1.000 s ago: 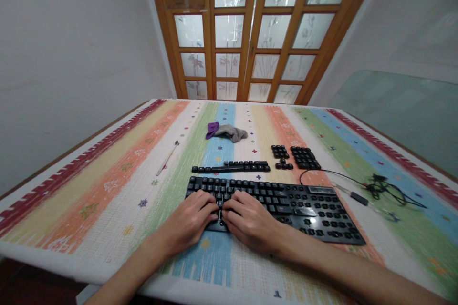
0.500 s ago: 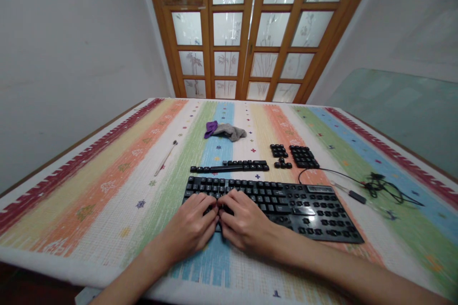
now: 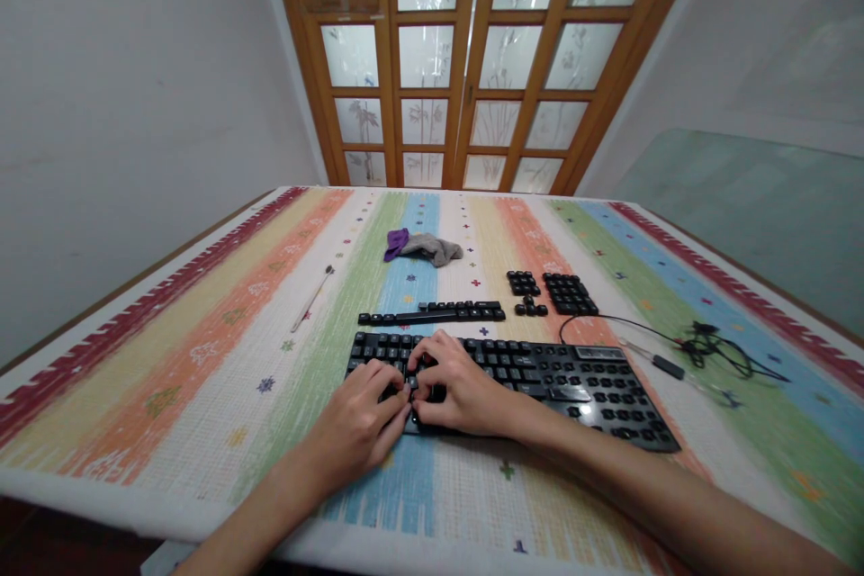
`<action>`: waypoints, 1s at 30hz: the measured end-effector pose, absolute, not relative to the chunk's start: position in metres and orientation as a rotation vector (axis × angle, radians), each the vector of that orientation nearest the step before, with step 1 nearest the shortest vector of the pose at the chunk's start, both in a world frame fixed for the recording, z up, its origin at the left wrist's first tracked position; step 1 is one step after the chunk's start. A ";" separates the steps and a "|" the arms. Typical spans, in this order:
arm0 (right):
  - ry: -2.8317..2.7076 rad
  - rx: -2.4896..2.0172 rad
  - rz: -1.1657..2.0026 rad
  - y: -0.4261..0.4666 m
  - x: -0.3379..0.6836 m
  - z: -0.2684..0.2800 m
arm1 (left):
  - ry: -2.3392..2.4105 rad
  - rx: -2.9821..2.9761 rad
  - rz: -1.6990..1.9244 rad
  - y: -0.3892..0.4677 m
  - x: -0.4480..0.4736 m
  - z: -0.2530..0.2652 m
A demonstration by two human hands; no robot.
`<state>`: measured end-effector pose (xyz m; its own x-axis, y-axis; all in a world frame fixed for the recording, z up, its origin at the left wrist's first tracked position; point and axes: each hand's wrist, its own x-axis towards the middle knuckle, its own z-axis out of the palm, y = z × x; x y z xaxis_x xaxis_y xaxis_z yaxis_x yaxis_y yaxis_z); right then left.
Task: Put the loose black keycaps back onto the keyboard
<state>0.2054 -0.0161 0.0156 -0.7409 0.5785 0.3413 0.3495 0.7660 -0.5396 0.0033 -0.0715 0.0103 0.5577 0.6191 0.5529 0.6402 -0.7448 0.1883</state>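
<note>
A black keyboard (image 3: pixel 519 391) lies on the table under my hands. Its right part has bare key sockets, while keycaps cover most of the left and middle. My left hand (image 3: pixel 368 409) rests over the lower left keys, its fingers curled and the thumb close to the index finger. Whatever sits between those fingertips is hidden. Just right of it, my right hand (image 3: pixel 459 385) arches over the keys with its fingers bent and apart. The fingertips of both hands nearly meet around a small dark key. Behind the keyboard lie rows of loose keycaps (image 3: pixel 449 315).
More loose keycaps (image 3: pixel 568 292) lie grouped at the right. A grey and purple cloth (image 3: pixel 432 249) is farther back. A thin brush (image 3: pixel 312 299) lies left. Right of the keyboard are a coiled cable (image 3: pixel 715 351) and a dark-handled tool (image 3: pixel 668 366).
My right hand has lifted slightly and its fingers have spread from a tighter curl. My left hand stays nearly in place. The view has shifted slightly.
</note>
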 end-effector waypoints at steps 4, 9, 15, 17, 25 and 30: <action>-2.508 -0.683 0.533 -0.018 0.207 0.016 | -1.079 -2.713 -0.904 -0.073 0.006 0.012; -2.502 -0.734 0.621 -0.014 0.207 0.017 | -1.100 -2.741 -0.928 -0.070 0.005 0.008; -2.563 -0.687 0.459 -0.023 0.209 0.022 | -1.136 -2.754 -0.861 -0.074 0.005 0.011; -2.586 -0.649 0.501 -0.019 0.212 0.027 | -1.158 -2.785 -0.869 -0.071 0.003 0.016; -2.486 -1.008 0.352 0.060 0.226 0.042 | -1.253 -2.813 -0.839 -0.019 -0.008 0.045; -2.519 -1.098 0.301 0.098 0.235 0.039 | -1.428 -2.918 -0.696 0.032 -0.003 0.051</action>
